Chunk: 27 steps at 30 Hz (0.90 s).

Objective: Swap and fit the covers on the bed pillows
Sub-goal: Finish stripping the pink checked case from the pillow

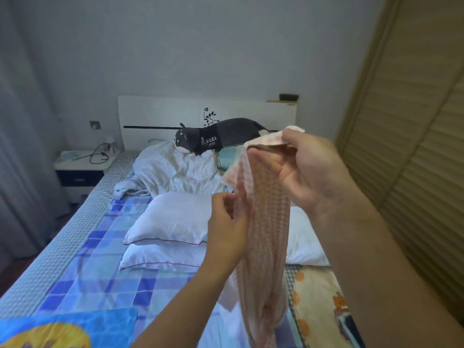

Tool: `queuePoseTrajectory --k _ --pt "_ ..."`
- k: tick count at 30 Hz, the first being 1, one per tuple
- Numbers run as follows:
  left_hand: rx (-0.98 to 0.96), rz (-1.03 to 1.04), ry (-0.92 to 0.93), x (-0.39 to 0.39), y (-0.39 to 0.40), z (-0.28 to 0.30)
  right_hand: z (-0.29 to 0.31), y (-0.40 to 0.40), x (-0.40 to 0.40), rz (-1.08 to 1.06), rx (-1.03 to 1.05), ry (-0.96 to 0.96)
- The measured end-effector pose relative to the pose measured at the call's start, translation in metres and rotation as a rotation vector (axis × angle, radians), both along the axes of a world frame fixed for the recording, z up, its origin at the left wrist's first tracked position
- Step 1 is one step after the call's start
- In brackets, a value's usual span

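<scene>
Pillowcase (266, 222) in pink gingham is held up in the air over the bed, hanging down in a long bunched column. Its top edge is pinched by the right hand (308, 169), thumb on the near side and fingers curled over the hem, so a bit of the hem sticks up past the knuckles. Lower down, the left side of the fabric is gripped by the left hand (226, 227), fingers curled in around a fold at about mid-height of the hanging cloth.

Two bare white pillows (170, 222) are stacked on the blue checked sheet (100, 277) right behind the case, the top one slightly set back from the lower one. A third white pillow (303, 244) is partly seen to the right, mostly hidden by the cloth and the forearm. Open sheet is left in front of the stack and to its left, up to the quilted mattress edge (50, 257). Further back a crumpled white duvet (173, 172) and a dark plush toy (211, 139) are piled against the headboard (155, 114). The wardrobe doors (414, 136) close off the right side.

Right arm is raised high with the wrist bent, left forearm is angled up from below.
</scene>
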<state>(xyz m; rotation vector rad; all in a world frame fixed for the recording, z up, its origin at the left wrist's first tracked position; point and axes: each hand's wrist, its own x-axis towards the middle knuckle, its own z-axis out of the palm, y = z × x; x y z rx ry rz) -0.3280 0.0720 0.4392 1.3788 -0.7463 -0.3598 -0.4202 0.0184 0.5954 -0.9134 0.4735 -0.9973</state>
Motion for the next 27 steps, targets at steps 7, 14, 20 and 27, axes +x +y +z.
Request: queuePoseTrajectory --k 7,14,20,27 --pt "-0.059 -0.242 0.047 0.07 0.026 0.028 -0.024 -0.035 -0.034 -0.289 0.026 0.134" --pt "0.388 0.014 -1.191 0.082 0.024 0.011 -0.021 -0.014 -0.02 -0.296 0.037 -0.017" --pt "0.1 0.01 -0.618 0.071 0.034 -0.014 -0.023 -0.001 -0.017 -0.269 0.099 -0.126" --pt "0.165 0.004 -0.646 0.079 0.071 0.029 -0.044 -0.035 -0.02 -0.438 0.082 0.012"
